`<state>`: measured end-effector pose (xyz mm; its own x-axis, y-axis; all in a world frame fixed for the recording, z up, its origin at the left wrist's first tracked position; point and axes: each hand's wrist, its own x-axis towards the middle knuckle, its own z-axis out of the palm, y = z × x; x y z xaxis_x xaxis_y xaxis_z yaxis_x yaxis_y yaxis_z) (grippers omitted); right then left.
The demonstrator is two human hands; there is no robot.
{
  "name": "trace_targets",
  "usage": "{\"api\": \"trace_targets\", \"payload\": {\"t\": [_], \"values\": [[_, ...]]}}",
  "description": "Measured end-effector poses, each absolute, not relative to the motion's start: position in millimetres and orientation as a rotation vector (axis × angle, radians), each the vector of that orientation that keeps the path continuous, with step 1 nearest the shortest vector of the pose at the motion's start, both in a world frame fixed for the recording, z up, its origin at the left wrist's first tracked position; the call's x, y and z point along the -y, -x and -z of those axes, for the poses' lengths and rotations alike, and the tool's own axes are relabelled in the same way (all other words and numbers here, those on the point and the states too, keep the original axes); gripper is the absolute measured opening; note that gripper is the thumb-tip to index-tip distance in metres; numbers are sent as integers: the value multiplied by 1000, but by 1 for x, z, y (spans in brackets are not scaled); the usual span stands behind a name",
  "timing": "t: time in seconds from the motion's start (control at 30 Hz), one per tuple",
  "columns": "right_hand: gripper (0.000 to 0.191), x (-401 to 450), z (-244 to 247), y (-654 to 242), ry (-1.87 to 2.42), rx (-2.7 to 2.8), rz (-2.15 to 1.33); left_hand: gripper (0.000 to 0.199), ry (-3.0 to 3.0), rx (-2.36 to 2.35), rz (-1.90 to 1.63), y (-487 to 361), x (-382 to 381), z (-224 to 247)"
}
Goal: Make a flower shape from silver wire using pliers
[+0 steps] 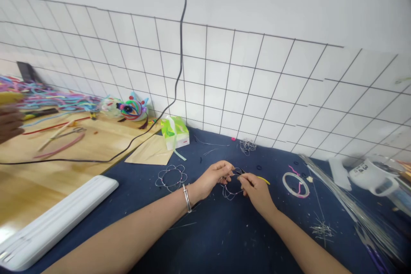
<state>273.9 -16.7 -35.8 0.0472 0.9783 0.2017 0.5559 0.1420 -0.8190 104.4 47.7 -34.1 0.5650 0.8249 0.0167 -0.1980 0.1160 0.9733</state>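
Now both hands (222,173) (255,188) hold wire (233,194), mug (369,174) contents unclear.

Dark blue tabletop (221,239): wire flower (171,170), tangled wire (248,146), white ring (284,184) and straight wires (348,202) lie scattered.
Wooden tabletop (105,139): scissors (69,132) lie near piled pipe cleaners (61,98).

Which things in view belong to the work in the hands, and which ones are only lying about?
Likely in the work:
wire piece between left hand and right hand
wire flower
long straight wires

Likely just lying about:
white mug
green packet
long white object
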Motion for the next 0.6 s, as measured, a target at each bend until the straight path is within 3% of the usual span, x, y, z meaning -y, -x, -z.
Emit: {"api": "trace_targets", "payload": {"t": [0.3,0.6], "values": [[29,15,33,-275,1497,1572,-718,22,-1387,-663,-932,-105,-52,41],[27,13,32,-277,1507,1665,-657,16,-1609,-665,-745,-106,-47,42]]}}
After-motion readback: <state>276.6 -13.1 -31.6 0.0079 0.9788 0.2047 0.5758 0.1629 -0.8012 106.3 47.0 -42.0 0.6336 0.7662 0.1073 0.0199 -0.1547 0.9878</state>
